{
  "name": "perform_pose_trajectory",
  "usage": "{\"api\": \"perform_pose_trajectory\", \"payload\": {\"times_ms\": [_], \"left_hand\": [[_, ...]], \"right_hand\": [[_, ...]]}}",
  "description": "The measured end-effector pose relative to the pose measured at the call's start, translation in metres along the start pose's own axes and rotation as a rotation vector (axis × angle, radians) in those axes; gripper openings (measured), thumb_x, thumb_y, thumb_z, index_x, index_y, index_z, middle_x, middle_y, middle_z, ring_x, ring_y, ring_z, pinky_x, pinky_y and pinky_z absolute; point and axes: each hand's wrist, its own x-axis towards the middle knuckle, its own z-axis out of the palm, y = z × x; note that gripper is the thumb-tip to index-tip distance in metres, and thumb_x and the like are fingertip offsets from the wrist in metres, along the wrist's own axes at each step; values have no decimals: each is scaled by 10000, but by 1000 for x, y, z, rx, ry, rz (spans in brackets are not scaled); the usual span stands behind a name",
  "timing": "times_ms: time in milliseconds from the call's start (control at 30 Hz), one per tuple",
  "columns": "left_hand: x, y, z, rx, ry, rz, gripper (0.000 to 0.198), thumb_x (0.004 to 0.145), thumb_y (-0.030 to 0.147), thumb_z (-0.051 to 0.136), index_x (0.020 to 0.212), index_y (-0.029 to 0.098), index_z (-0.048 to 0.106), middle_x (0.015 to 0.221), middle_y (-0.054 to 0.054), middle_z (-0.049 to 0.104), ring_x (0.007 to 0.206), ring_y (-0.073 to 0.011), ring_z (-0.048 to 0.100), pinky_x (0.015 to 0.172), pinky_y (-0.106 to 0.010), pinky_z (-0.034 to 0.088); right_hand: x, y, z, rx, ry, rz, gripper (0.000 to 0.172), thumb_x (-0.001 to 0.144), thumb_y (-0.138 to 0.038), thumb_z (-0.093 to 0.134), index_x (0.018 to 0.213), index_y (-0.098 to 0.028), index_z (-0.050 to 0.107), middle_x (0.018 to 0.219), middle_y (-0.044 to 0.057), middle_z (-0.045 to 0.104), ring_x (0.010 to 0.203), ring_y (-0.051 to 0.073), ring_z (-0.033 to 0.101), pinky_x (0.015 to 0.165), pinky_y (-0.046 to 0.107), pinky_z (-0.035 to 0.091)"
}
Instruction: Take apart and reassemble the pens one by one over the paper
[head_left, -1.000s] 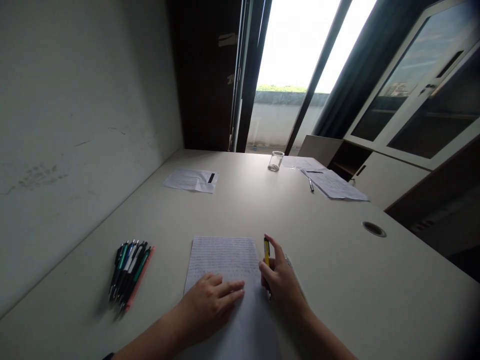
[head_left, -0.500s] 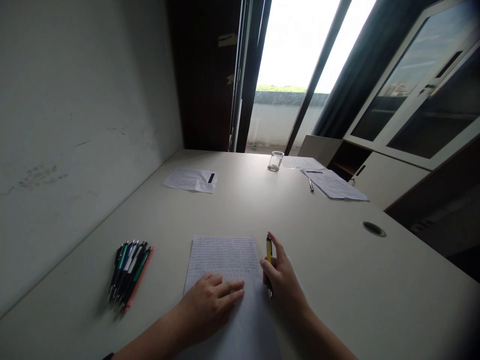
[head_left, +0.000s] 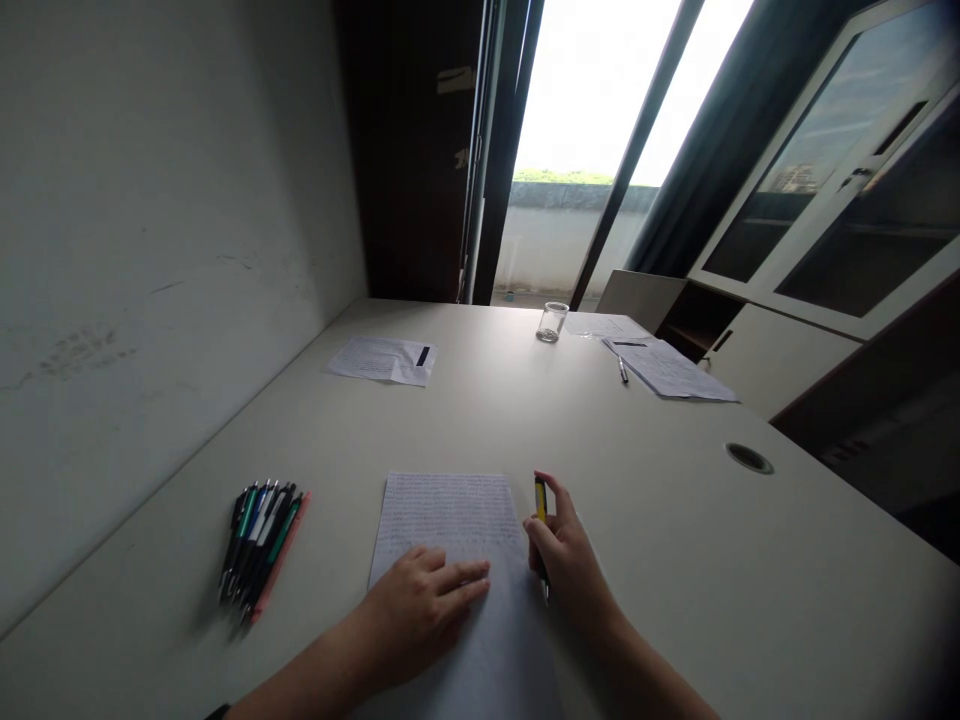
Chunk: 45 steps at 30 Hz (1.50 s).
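My left hand (head_left: 424,610) lies flat on a sheet of paper (head_left: 450,510), its fingers stretched out to the right. Lines of handwriting fill the upper part of the sheet; the lower part looks blank where it shows. At the sheet's right edge my right hand (head_left: 566,555) is closed around a yellow and black pen (head_left: 540,495). The pen stands nearly upright with its metal tip pointing down, and my index fingertip rests on its top end. My fingers cover the middle of the barrel. Whether the tip touches the table cannot be made out.
Several pens (head_left: 259,545) lie in a bunch on the white table (head_left: 645,520) at left. Farther back are a written sheet (head_left: 382,360), a clear glass (head_left: 552,322), a stack of papers (head_left: 675,368) and another pen (head_left: 622,370). A round cable hole (head_left: 748,458) is at right.
My right index finger has bent and come down slightly on the pen's top end, and the pen sits a little lower. My left hand stays in place on the paper.
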Motion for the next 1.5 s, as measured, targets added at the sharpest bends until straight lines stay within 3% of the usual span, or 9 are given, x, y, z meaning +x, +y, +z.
{"api": "perform_pose_trajectory", "payload": {"times_ms": [233, 500, 733, 1000, 1133, 1233, 1300, 1500], "left_hand": [[0, 0, 3, 1, 6, -2, 383, 958, 200, 531, 1337, 261, 528, 1455, 6, 557, 960, -230, 603, 857, -442, 481], [1, -1, 5, 10, 17, -1, 414, 943, 182, 538, 1349, 261, 524, 1451, -4, 560, 962, -229, 597, 866, -435, 481], [1, 0, 1, 19, -4, 1, 398, 958, 214, 530, 1352, 266, 515, 1448, -2, 563, 966, -229, 602, 847, -430, 501], [0, 0, 3, 20, 5, 8, 417, 943, 192, 543, 1353, 261, 520, 1449, -12, 562, 971, -235, 607, 865, -445, 503], [0, 1, 1, 25, 21, 14, 410, 940, 181, 541, 1342, 256, 538, 1433, -30, 577, 961, -233, 612, 859, -434, 508], [0, 1, -1, 25, 20, 19, 411, 940, 185, 543, 1346, 255, 537, 1431, -31, 579, 965, -237, 616, 865, -443, 509], [0, 1, -2, 24, 15, 22, 415, 938, 181, 544, 1347, 251, 536, 1436, -25, 575, 969, -240, 616, 868, -447, 510], [-3, 1, 2, 10, 14, 22, 455, 912, 155, 563, 1355, 251, 524, 1449, -25, 563, 996, -242, 612, 891, -448, 501]], "right_hand": [[-1, -2, 1, -7, -20, -33, 717, 858, -306, 542, 1514, -203, 273, 517, -109, 484, 418, 129, 470, 407, 193, 386], [-1, -4, 1, -48, -32, -29, 649, 854, -299, 528, 1460, -174, 333, 541, -98, 495, 424, 121, 477, 414, 188, 386], [-1, -5, 1, -60, -30, -32, 747, 866, -354, 545, 1536, -202, 251, 552, -96, 500, 433, 131, 488, 434, 206, 396], [-2, 1, -1, -105, -48, -84, 744, 928, -407, 518, 1565, -189, 202, 589, -78, 521, 507, 150, 524, 523, 249, 449], [-4, 5, 0, -136, -32, -133, 692, 934, -398, 527, 1546, -205, 270, 893, 28, 658, 708, 182, 640, 678, 313, 538], [-8, 7, -1, -206, -21, -154, 652, 930, -391, 533, 1526, -230, 323, 1204, 98, 620, 854, 206, 674, 790, 361, 555], [-12, 8, -4, -291, 17, -194, 627, 932, -383, 527, 1513, -217, 361, 1259, 121, 586, 863, 206, 668, 800, 357, 552], [-23, 6, -39, -617, 142, -366, 549, 960, -377, 490, 1465, -167, 455, 1000, 97, 638, 724, 203, 591, 733, 343, 520]]}}
